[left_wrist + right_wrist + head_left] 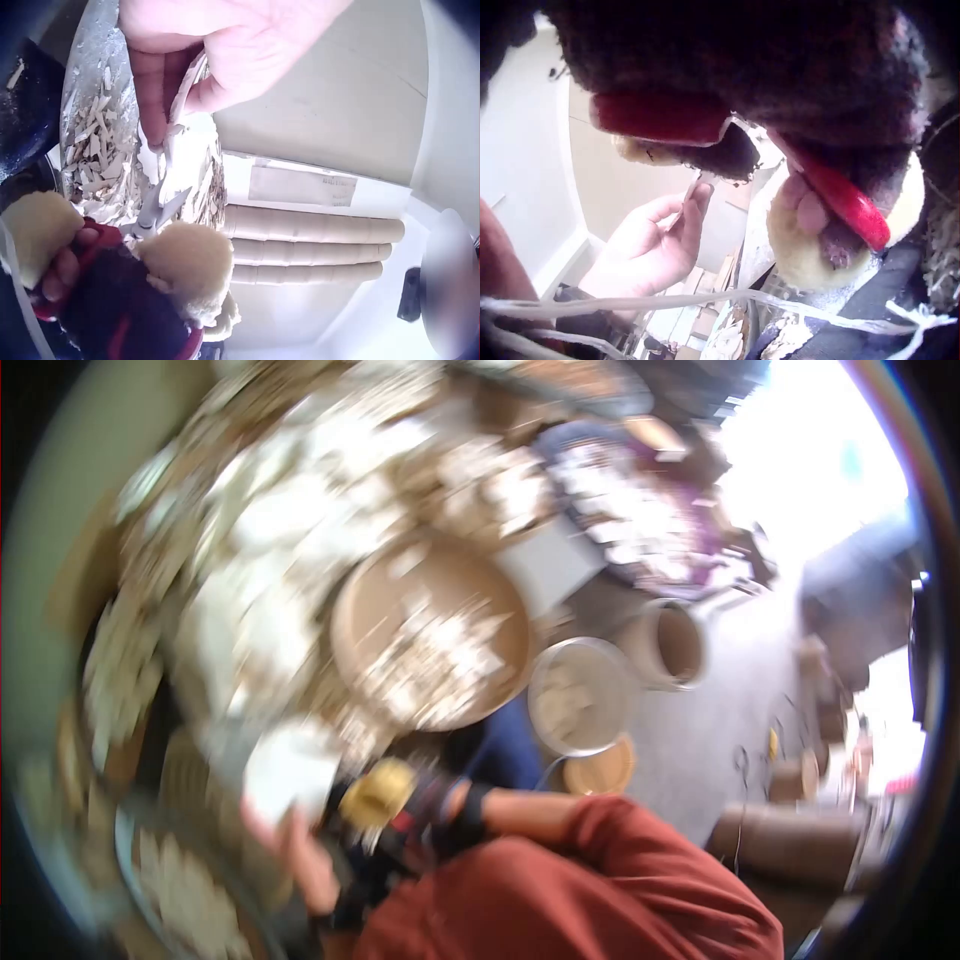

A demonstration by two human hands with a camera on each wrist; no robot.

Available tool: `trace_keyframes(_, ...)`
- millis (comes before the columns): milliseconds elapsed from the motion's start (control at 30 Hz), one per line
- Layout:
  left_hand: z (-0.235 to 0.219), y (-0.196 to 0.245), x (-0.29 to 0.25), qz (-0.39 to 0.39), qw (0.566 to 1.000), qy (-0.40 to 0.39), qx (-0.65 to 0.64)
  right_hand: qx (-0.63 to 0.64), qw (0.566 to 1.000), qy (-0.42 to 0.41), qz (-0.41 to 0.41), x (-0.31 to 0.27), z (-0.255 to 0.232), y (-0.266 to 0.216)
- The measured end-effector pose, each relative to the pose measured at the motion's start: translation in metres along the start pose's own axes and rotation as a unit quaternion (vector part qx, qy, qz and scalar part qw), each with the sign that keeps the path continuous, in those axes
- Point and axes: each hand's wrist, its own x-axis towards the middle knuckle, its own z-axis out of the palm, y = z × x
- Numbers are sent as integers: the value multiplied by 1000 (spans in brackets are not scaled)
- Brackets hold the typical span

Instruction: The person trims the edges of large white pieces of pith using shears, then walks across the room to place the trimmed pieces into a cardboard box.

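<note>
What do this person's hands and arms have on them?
The left hand is bare, with a black band at its wrist. The right hand wears a dark, fuzzy covering with thick yellow padding; some fingertips show bare. A black strap circles that arm, and its loose rust-red sleeve leaves part of the forearm uncovered.

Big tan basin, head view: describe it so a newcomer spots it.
Start at the red fabric at the bottom and go up-left to mid-frame. The round basin there holds a heap of pale pieces. Its tan wall and far greater width set it apart from the whitish tub at its lower right.
</note>
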Motion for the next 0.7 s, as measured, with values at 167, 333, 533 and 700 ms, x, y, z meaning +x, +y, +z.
trace_keyframes(167,22,5,-1,76,984,55,150,-27,996,60,68,3,33,38)
trace_keyframes(333,31,26,-6,37,988,-12,153,-136,989,38,50,-1,7,21)
trace_keyframes(533,19,22,-1,38,991,-24,123,-96,993,37,55,3,20,28)
trace_keyframes(700,25,32,-4,91,990,-1,110,-153,984,72,-51,7,16,19)
